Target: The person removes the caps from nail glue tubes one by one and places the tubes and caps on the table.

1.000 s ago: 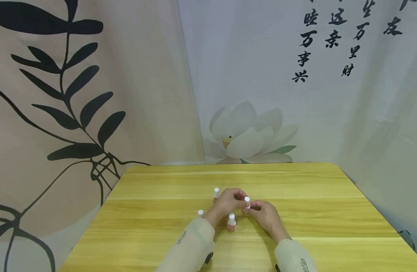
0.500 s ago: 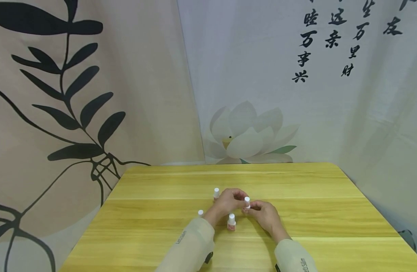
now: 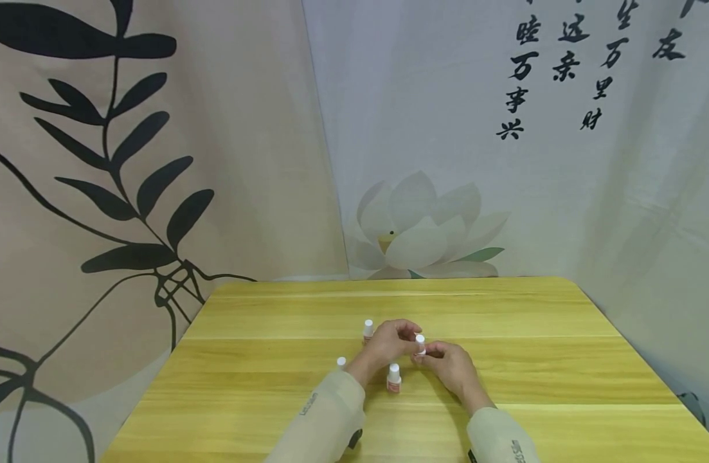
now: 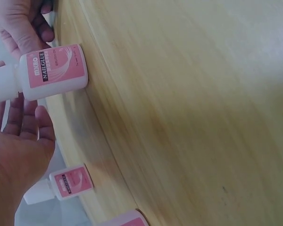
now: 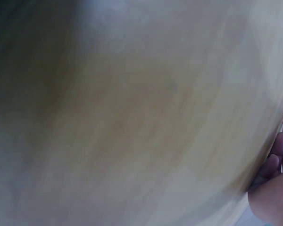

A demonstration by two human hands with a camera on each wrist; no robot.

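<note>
A small white nail glue bottle with a pink label and white cap stands upright between the two hands. My left hand holds it from the left, thumb at its near side and fingers reaching behind. From the right, my right hand pinches it low on the body. The label of this nail glue bottle faces the left wrist camera, its base right at the wood. Curled fingers of my right hand show at the edge of the right wrist view, where the bottle is mostly out of frame.
Three similar bottles stand on the wooden table: one bottle nearer the body, another bottle behind the left wrist, and a third bottle partly hidden by the left forearm. A printed curtain hangs behind the table.
Almost nothing differs; the left hand's fingers lift very slightly above the bottle, while the bottles and the right hand stay in place.
</note>
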